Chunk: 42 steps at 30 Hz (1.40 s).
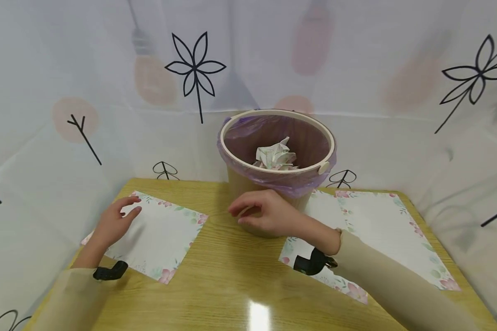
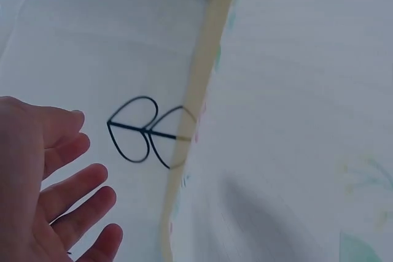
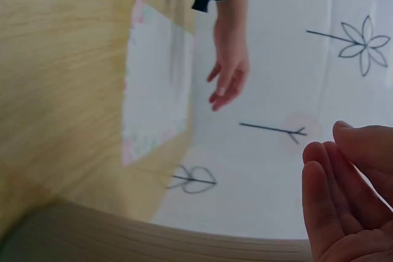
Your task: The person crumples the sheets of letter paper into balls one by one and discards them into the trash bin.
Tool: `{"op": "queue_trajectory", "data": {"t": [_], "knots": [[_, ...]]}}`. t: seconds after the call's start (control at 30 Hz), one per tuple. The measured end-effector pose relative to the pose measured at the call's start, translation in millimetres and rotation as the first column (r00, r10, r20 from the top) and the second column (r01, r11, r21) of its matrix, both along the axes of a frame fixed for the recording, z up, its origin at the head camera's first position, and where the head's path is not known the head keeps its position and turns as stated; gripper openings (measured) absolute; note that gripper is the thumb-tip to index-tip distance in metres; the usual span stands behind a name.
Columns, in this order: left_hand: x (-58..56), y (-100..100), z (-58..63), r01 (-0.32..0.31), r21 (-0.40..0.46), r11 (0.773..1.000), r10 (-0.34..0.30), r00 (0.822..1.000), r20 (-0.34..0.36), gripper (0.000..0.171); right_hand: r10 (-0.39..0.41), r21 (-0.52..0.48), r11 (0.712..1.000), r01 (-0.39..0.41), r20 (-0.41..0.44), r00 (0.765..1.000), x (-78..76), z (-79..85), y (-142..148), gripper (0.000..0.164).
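My left hand [image 1: 115, 224] hovers over a white sheet of paper [image 1: 165, 241] with a floral border at the table's left. Its fingers are loosely bent and hold nothing, as the left wrist view also shows. In front of the bin [image 1: 242, 181], my right hand [image 1: 269, 212] hangs above the table, fingers gently curved towards the thumb with nothing between them. A purple liner bag [image 1: 281, 183] covers the bin's rim, and crumpled floral paper [image 1: 275, 155] lies inside. Two more floral sheets, a nearer one [image 1: 327, 271] and a farther one [image 1: 381, 230], lie at the right, partly behind my right arm.
The wooden table [image 1: 215, 285] ends at a white curtain [image 1: 182, 147] printed with plants and lamps, which hangs at the back and both sides. The bin stands at the table's back middle. Dark straps [image 1: 110, 271] sit at both wrists.
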<state>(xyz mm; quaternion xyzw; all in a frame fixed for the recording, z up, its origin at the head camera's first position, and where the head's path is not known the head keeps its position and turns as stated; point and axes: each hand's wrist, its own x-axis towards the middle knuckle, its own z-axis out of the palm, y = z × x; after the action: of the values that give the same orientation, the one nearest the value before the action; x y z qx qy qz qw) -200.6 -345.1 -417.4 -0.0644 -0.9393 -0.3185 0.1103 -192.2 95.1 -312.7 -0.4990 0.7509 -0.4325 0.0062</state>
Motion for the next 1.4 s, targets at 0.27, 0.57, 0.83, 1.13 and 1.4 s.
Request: {"op": "queue_trajectory", "data": {"t": [0.27, 0.57, 0.83, 1.13, 1.4], "knots": [[-4.5, -43, -17.1, -0.030, -0.110, 0.993, 0.046, 0.988, 0.146, 0.049, -0.047, 0.026, 0.999, 0.043, 0.221, 0.974, -15.0, -49.2, -17, 0.024], [-7.7, -56, -37.7, 0.011, -0.211, 0.977, 0.057, 0.948, 0.312, 0.063, -0.096, 0.088, 0.994, 0.068, 0.371, 0.924, -20.8, -95.8, -41, 0.022], [-10.2, -42, -35.5, 0.002, -0.319, 0.948, 0.103, 0.945, 0.311, 0.063, -0.184, 0.181, 0.977, 0.114, 0.446, 0.876, -22.9, -131.3, -56, 0.024], [-7.3, -13, -27.8, -0.002, -0.405, 0.914, 0.114, 0.961, 0.253, 0.057, -0.191, 0.124, 0.981, 0.146, 0.573, 0.797, -20.1, -141.5, -67, 0.035], [-0.8, 9, -27.5, -0.053, -0.365, 0.930, 0.159, 0.950, 0.268, 0.057, -0.158, 0.081, 0.987, 0.136, 0.528, 0.834, -15.7, -141.4, -73, 0.038]]}}
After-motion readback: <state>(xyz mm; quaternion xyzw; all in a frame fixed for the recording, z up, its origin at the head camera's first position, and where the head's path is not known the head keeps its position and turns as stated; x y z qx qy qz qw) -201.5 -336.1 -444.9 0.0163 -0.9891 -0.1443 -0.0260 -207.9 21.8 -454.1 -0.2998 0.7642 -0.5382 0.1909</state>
